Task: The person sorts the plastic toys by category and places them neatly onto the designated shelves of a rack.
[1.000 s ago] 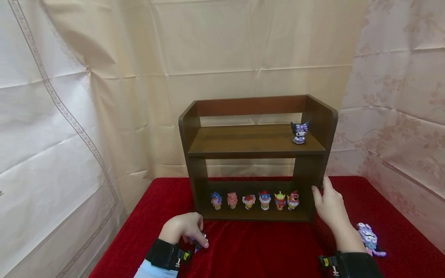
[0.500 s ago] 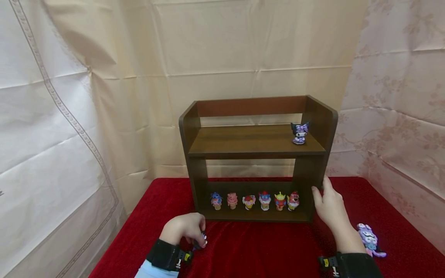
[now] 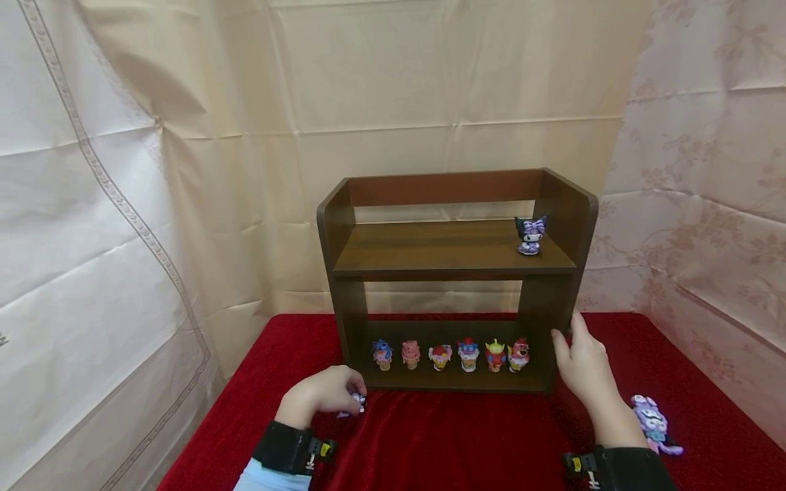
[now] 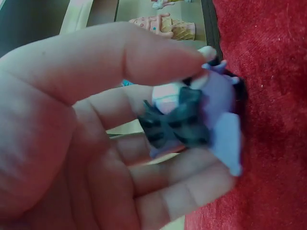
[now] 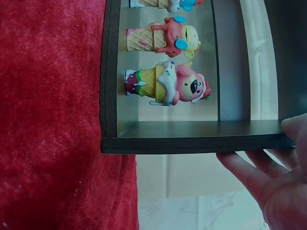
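My left hand (image 3: 325,395) pinches a small purple-and-black figurine (image 4: 218,98) between thumb and fingers, close in front of the shelf's lower left corner. In the left wrist view the figurine lies tilted across my fingers, with a striped black bow showing. My right hand (image 3: 586,365) grips the right side panel of a dark brown two-tier wooden shelf (image 3: 424,247), thumb on its inner side and fingers behind the outer face. A black-and-purple figurine (image 3: 531,236) with a bow stands at the right end of the upper board.
Several ice-cream-cone figurines stand in a row on the lower board, among them a pink bear (image 5: 189,86) at the right end. A purple figurine (image 3: 652,424) lies on the red cloth (image 3: 467,443), beside my right forearm. Pale curtains (image 3: 430,75) hang behind.
My left hand has moved forward toward the shelf with the pinched figurine, which has turned in the fingers. My right hand stays on the side panel.
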Available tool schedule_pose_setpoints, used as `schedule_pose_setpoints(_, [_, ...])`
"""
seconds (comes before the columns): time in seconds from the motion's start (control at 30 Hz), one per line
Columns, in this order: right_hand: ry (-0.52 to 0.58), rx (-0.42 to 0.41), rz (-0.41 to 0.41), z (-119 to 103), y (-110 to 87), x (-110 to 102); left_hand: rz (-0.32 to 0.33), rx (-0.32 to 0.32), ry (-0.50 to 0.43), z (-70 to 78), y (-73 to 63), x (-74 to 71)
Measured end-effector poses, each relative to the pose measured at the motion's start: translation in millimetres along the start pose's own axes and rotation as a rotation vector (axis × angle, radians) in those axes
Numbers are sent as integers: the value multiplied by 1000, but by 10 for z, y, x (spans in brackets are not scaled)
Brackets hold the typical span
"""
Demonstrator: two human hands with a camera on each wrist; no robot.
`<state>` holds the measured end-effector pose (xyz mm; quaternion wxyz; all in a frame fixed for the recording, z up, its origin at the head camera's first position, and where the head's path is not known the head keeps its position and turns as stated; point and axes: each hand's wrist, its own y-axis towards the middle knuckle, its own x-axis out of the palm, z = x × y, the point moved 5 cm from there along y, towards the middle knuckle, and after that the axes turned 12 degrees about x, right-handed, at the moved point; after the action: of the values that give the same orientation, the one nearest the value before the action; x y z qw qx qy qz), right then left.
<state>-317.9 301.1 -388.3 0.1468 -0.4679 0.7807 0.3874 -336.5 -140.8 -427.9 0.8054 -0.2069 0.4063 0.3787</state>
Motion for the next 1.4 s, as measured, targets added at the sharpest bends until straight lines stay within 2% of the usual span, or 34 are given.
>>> schedule_pose_setpoints(0.23, [2, -2, 3, -7, -1, -2, 18, 61, -69, 40, 18, -31])
schedule_pose_setpoints(0.4, [1, 9, -8, -4, -4, -1, 16, 59, -85, 77, 22, -47])
schedule_pose_setpoints(0.83, [2, 2, 0, 2, 1, -2, 8, 69, -6, 68, 85, 38])
schedule_pose_setpoints(1.13, [5, -6, 9, -6, -1, -8, 62, 71, 39, 75, 103, 49])
schedule_pose_setpoints(1.4, [5, -7, 10, -4, 2, -9, 38, 90, 63, 69, 108, 63])
